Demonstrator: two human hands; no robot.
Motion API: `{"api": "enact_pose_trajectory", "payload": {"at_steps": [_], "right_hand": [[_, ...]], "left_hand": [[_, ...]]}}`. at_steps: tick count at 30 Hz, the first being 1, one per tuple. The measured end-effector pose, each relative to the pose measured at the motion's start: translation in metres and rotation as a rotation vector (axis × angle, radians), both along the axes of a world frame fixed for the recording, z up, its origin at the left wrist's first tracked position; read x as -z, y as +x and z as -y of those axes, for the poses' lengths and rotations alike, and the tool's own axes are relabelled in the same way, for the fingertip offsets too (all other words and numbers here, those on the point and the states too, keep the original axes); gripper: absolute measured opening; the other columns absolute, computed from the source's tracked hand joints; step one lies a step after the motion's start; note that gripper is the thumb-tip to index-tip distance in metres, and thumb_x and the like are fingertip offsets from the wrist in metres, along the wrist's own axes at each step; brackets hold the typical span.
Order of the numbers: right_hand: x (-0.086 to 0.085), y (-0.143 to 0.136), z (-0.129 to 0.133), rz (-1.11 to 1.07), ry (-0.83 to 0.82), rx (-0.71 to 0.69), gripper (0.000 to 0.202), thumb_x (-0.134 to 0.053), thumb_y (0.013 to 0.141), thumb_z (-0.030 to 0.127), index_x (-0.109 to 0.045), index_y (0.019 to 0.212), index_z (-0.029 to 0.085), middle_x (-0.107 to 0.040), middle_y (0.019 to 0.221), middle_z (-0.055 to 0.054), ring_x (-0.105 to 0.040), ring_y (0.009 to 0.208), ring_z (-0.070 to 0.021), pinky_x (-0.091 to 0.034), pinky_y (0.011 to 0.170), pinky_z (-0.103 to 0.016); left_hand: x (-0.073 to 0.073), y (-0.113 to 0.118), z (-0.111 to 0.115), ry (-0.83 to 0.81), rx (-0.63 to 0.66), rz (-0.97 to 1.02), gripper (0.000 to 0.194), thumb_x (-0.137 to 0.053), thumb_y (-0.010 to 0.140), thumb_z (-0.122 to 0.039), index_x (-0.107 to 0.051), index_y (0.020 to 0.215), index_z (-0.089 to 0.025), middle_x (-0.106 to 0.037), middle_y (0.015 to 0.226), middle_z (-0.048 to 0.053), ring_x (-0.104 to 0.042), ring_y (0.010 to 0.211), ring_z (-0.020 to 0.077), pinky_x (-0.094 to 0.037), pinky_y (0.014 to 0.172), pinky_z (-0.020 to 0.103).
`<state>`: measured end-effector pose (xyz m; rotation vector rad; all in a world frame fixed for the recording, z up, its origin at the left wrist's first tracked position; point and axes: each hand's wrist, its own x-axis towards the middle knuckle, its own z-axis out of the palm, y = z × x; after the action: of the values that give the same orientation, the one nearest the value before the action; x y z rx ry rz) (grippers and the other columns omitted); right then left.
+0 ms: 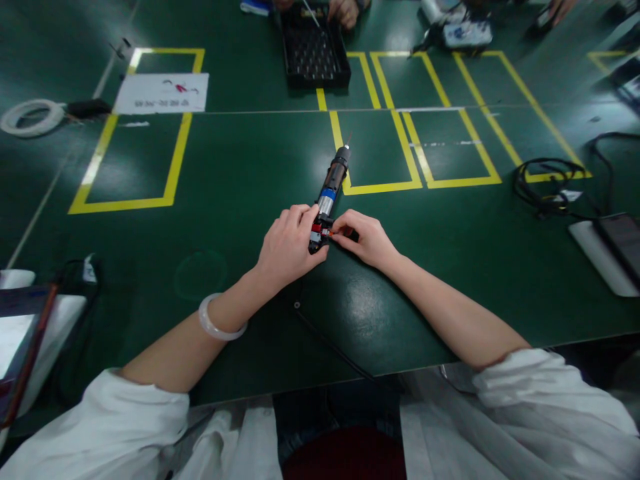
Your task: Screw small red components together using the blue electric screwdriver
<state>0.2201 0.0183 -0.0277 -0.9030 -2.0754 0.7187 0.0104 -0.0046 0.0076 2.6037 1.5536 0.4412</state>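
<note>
A dark electric screwdriver [334,179] with a thin bit at its far tip and a blue-and-silver middle lies slanted on the green bench. My left hand [289,241] is closed around its near end, thumb and fingers on either side. There its inside shows, with small red and grey parts. From the right, my right hand [369,239] pinches something small and orange-red [331,233] at the screwdriver's side; its exact kind is too small to make out. A black cord [335,345] lies on the bench between my forearms and runs toward the front edge.
Across the bench [240,160], a co-worker's hands [344,12] are at a black tray [320,81]. Yellow tape frames mark the surface. To the left are a white card [160,93] and a coiled white cable [33,119]; to the right, a coiled black cable [545,179] and a dark-screened device [620,241].
</note>
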Motion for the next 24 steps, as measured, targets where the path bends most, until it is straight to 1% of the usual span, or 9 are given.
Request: {"api": "enact_pose_trajectory", "payload": {"at_steps": [7,10,16,20,24], "right_hand": [[-0.003,0.001,0.002,-0.016,-0.021,0.005,0.004,-0.062,0.092,0.018,-0.066,0.093,0.019,-0.067,0.088,-0.003,-0.063,0.077,-0.0152,-0.052,0.071,-0.028],[-0.003,0.000,0.002,-0.029,-0.049,0.001,0.006,-0.061,0.091,0.017,-0.065,0.094,0.019,-0.069,0.089,-0.003,-0.064,0.078,-0.0153,-0.053,0.073,-0.029],[-0.002,0.000,0.002,-0.029,-0.060,-0.032,0.009,-0.061,0.091,0.017,-0.064,0.099,0.019,-0.069,0.094,-0.004,-0.066,0.081,-0.0160,-0.054,0.073,-0.029],[-0.001,0.002,0.002,-0.024,-0.056,-0.033,0.009,-0.059,0.092,0.016,-0.065,0.098,0.019,-0.070,0.094,-0.004,-0.065,0.081,-0.0158,-0.054,0.075,-0.029],[-0.002,0.004,0.002,-0.013,-0.068,-0.031,0.008,-0.059,0.094,0.018,-0.066,0.098,0.019,-0.070,0.093,-0.004,-0.066,0.080,-0.0156,-0.054,0.075,-0.029]], "left_hand": [[0.003,0.004,0.001,0.027,-0.047,-0.024,0.066,-0.062,0.094,-0.050,-0.051,0.143,-0.007,-0.059,0.131,0.021,-0.057,0.114,0.0373,-0.049,0.092,0.047],[0.001,0.005,0.000,0.025,-0.072,-0.051,0.063,-0.062,0.095,-0.048,-0.051,0.143,-0.007,-0.059,0.130,0.021,-0.057,0.114,0.0373,-0.049,0.092,0.047],[-0.009,0.004,-0.002,-0.022,-0.081,-0.126,0.063,-0.062,0.095,-0.039,-0.046,0.148,-0.007,-0.056,0.132,0.022,-0.056,0.116,0.0378,-0.049,0.094,0.046],[-0.015,-0.004,-0.009,-0.059,-0.128,-0.170,0.064,-0.060,0.096,-0.038,-0.044,0.150,-0.008,-0.054,0.134,0.023,-0.055,0.118,0.0399,-0.049,0.095,0.048],[-0.016,-0.025,-0.025,-0.092,-0.236,-0.198,0.064,-0.056,0.097,-0.043,-0.043,0.151,-0.010,-0.052,0.136,0.024,-0.055,0.120,0.0423,-0.048,0.097,0.051]]}}
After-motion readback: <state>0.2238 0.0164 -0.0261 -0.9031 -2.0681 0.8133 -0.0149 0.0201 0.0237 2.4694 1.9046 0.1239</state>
